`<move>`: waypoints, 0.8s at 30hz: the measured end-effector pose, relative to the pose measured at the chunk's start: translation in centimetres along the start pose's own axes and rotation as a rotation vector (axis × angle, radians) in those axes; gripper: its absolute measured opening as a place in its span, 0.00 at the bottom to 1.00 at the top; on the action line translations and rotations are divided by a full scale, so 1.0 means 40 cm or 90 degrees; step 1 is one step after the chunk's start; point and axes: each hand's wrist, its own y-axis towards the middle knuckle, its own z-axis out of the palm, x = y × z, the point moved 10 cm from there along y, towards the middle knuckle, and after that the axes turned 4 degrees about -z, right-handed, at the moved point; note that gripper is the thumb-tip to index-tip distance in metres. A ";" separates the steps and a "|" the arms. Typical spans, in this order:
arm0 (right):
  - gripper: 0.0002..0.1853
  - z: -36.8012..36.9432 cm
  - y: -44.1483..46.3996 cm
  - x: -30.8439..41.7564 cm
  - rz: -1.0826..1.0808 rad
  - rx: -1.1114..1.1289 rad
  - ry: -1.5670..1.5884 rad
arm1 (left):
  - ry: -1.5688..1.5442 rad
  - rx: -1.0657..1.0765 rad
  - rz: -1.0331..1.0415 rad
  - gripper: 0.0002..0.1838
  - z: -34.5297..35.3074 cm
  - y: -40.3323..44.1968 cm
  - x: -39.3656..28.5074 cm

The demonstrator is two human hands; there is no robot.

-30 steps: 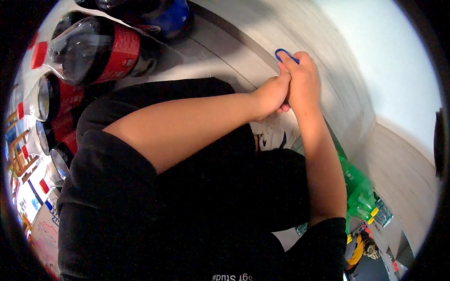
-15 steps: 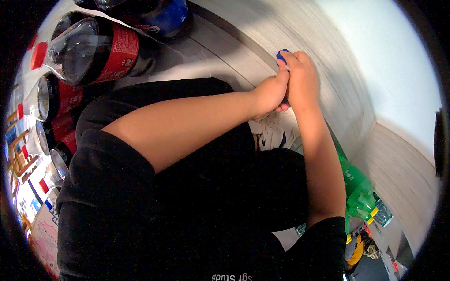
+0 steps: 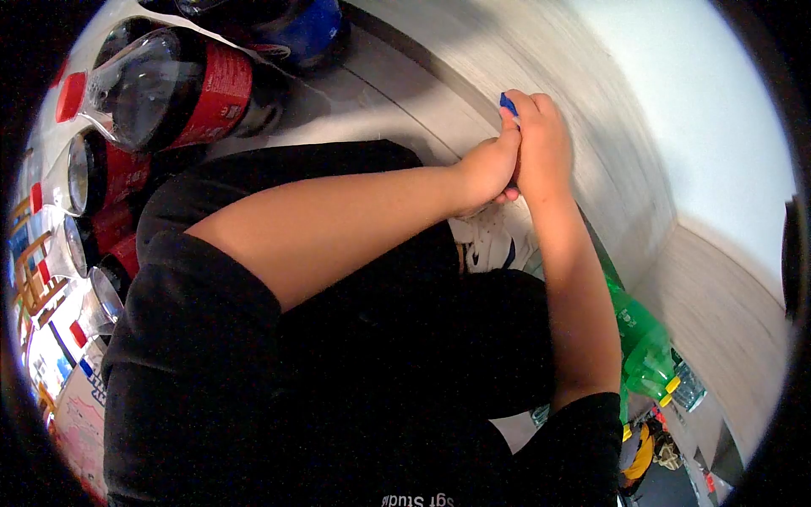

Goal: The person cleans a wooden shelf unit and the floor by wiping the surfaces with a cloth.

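Observation:
My left hand (image 3: 487, 176) and my right hand (image 3: 545, 144) are pressed together near the floor's edge. A small blue item (image 3: 508, 104) pokes out between my right fingers and my left thumb tip. My right fingers are closed on it. Curled fingers close my left hand, and a sliver of something dark shows between the palms, too hidden to name. Just below the hands, a white shoe (image 3: 498, 245) with a dark stripe is partly covered by my black clothing (image 3: 380, 355).
Large dark-drink bottles with red caps, one nearest (image 3: 160, 89), line the left side. A blue-labelled bottle (image 3: 308, 34) lies at the top. Green bottles (image 3: 646, 346) with yellow caps are at the right, below a pale wood-patterned panel (image 3: 608, 110) and a white wall (image 3: 710, 118).
The blue item showed as an open loop above my fingers; now only a small folded part shows. My right fingers have shifted slightly left, closer to my left thumb.

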 end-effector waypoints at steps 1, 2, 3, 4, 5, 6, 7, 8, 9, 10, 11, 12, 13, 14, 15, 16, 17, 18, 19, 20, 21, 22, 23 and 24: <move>0.13 -0.003 0.001 0.002 0.000 0.000 -0.001 | -0.005 -0.002 0.001 0.34 0.000 -0.002 -0.003; 0.13 -0.003 0.002 0.006 -0.002 0.007 0.004 | -0.005 -0.001 0.001 0.34 0.000 -0.002 -0.003; 0.12 -0.002 0.003 0.009 -0.004 0.015 0.009 | -0.016 -0.003 0.003 0.33 0.000 -0.001 -0.003; 0.12 -0.001 0.003 0.008 -0.005 0.015 0.008 | -0.026 -0.004 0.007 0.32 -0.001 0.000 -0.005; 0.13 0.003 0.003 0.006 -0.003 0.023 -0.001 | -0.026 -0.004 0.007 0.32 0.000 0.001 -0.006; 0.14 0.007 0.004 0.006 -0.001 0.031 -0.010 | -0.030 -0.013 0.005 0.31 -0.002 0.001 -0.006; 0.14 0.006 0.005 0.007 -0.002 0.031 -0.010 | -0.033 -0.021 0.002 0.30 -0.004 0.001 -0.005; 0.16 0.008 0.006 0.012 -0.013 0.047 -0.037 | -0.033 -0.021 0.002 0.30 -0.006 0.002 -0.005; 0.18 0.010 0.008 0.018 -0.023 0.062 -0.064 | -0.032 -0.010 0.014 0.29 -0.006 0.003 -0.007; 0.18 0.006 0.013 0.021 -0.023 0.062 -0.065 | -0.030 0.001 0.025 0.28 -0.006 0.004 -0.011; 0.19 0.008 0.020 0.024 -0.019 0.075 -0.065 | -0.029 0.001 0.024 0.28 -0.009 0.008 -0.010; 0.20 0.012 0.025 0.027 -0.013 0.088 -0.065 | -0.038 -0.010 0.031 0.29 -0.015 0.005 -0.019; 0.20 0.013 0.031 0.028 -0.011 0.087 -0.065 | -0.046 -0.021 0.036 0.29 -0.021 0.002 -0.025; 0.20 0.013 0.037 0.034 -0.025 0.081 -0.072 | -0.043 -0.019 0.035 0.29 -0.023 0.001 -0.026; 0.21 0.010 0.039 0.039 -0.039 0.076 -0.081 | -0.059 0.000 0.052 0.29 -0.018 -0.004 -0.036; 0.21 0.008 0.037 0.036 -0.036 0.074 -0.083 | -0.074 0.019 0.071 0.29 -0.011 -0.008 -0.049; 0.21 0.016 0.034 0.032 -0.037 0.096 -0.089 | -0.097 -0.014 0.056 0.33 -0.015 -0.013 -0.041; 0.21 0.026 0.031 0.031 -0.039 0.117 -0.095 | -0.096 -0.013 0.057 0.33 -0.011 -0.014 -0.037; 0.21 0.027 0.024 0.028 -0.040 0.116 -0.096 | -0.091 -0.003 0.038 0.33 -0.005 -0.014 -0.024; 0.21 0.025 0.014 0.026 -0.045 0.114 -0.086 | -0.087 0.007 0.019 0.32 0.001 -0.012 -0.013; 0.21 0.024 0.011 0.027 -0.050 0.112 -0.077 | -0.088 0.006 0.020 0.32 0.003 -0.015 -0.014; 0.21 0.025 0.015 0.027 -0.051 0.112 -0.076 | -0.101 0.001 0.019 0.32 0.005 -0.016 -0.014; 0.20 0.021 0.019 0.027 -0.049 0.100 -0.087 | -0.112 -0.003 0.017 0.32 0.005 -0.017 -0.014; 0.19 0.013 0.023 0.030 -0.045 0.090 -0.098 | -0.112 -0.003 0.017 0.32 -0.001 -0.010 -0.015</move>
